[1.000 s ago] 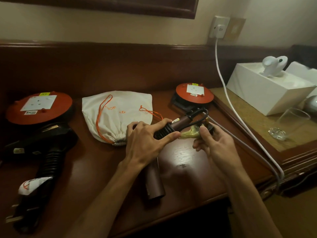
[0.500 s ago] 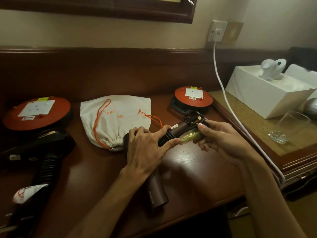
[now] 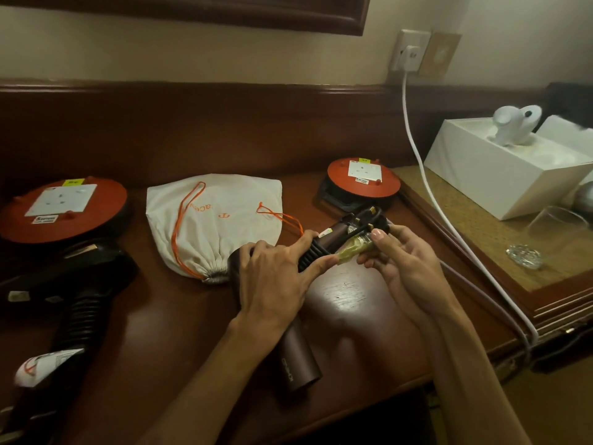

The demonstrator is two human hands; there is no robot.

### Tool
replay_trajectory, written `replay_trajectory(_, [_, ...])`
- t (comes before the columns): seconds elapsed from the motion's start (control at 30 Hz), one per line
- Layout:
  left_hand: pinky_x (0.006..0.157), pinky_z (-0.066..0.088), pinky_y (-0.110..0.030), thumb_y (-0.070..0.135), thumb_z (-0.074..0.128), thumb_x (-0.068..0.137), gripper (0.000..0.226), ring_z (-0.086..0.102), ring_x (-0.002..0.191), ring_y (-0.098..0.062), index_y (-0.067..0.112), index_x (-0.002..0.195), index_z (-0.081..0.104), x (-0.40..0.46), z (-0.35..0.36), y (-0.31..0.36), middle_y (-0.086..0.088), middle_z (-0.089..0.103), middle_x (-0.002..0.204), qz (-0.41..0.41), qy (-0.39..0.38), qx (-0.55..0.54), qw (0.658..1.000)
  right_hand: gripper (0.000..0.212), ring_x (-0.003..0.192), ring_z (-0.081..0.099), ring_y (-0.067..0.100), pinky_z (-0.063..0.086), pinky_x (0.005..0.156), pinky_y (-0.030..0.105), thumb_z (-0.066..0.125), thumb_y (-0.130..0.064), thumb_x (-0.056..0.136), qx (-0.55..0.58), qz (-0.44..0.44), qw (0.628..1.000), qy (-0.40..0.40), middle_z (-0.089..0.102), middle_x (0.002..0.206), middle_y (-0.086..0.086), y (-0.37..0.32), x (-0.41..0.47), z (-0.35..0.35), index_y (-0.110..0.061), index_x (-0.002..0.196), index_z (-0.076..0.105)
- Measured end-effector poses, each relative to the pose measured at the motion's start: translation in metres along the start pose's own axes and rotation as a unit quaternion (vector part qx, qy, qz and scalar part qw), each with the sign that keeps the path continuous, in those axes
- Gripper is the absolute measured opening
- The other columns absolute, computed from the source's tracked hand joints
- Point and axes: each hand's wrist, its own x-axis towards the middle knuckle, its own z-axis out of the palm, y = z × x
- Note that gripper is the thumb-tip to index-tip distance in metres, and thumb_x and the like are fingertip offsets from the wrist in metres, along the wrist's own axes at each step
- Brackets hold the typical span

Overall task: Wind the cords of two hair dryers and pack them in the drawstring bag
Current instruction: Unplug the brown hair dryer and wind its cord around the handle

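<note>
My left hand point(image 3: 276, 277) grips the brown hair dryer point(image 3: 296, 364) where its cord is wound round the handle; the barrel points toward me on the wooden desk point(image 3: 160, 348). My right hand point(image 3: 404, 261) pinches a yellowish tag point(image 3: 348, 252) at the handle's end, beside the black plug point(image 3: 369, 220). The white drawstring bag point(image 3: 211, 223) with orange cords lies flat behind my left hand, its gathered mouth toward me. A black hair dryer point(image 3: 73, 284) lies at the left with its cord wound and a white tag.
Two red round socket reels stand at the back, one on the left point(image 3: 61, 210) and one at centre right point(image 3: 362, 175). A white cable point(image 3: 430, 194) runs from the wall socket down the desk's right edge. A white box point(image 3: 500, 175) and a glass point(image 3: 558, 226) sit on the right.
My right hand has shifted slightly on the plug end, with its fingers lower on the yellowish tag. The left hand keeps its grip on the handle.
</note>
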Motion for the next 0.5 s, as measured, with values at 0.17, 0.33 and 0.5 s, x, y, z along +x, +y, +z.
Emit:
replay_trajectory(0.17, [0.100, 0.037, -0.042, 0.087, 0.019, 0.075, 0.087, 0.063, 0.104, -0.027, 0.046, 0.143, 0.051, 0.007, -0.014, -0.005, -0.002, 0.075, 0.099, -0.032, -0.045, -0.074, 0.996, 0.019, 0.077, 0.068, 0.023, 0.056, 0.072, 0.028, 0.058, -0.009, 0.091, 0.053, -0.014, 0.997, -0.046, 0.069, 0.098, 0.013, 0.006, 0.005, 0.000, -0.007, 0.108, 0.062])
replay_trajectory(0.33, [0.099, 0.040, -0.047, 0.086, 0.029, 0.081, 0.071, 0.067, 0.094, -0.019, 0.048, 0.135, 0.054, 0.008, -0.014, -0.008, 0.008, 0.074, 0.082, -0.042, -0.030, -0.126, 0.991, 0.022, 0.079, 0.066, 0.025, 0.055, 0.074, 0.031, 0.055, -0.007, 0.093, 0.041, -0.042, 0.995, -0.078, 0.064, 0.106, 0.017, 0.009, 0.010, -0.003, -0.005, 0.113, 0.061])
replay_trajectory(0.5, [0.099, 0.043, -0.047, 0.080, 0.039, 0.084, 0.066, 0.070, 0.091, -0.017, 0.045, 0.137, 0.056, 0.011, -0.019, -0.004, 0.009, 0.074, 0.081, -0.037, -0.040, -0.161, 0.985, 0.030, 0.083, 0.064, 0.024, 0.055, 0.074, 0.029, 0.051, -0.004, 0.095, 0.039, -0.046, 0.990, -0.124, 0.067, 0.107, 0.013, 0.005, 0.012, -0.014, -0.002, 0.124, 0.059])
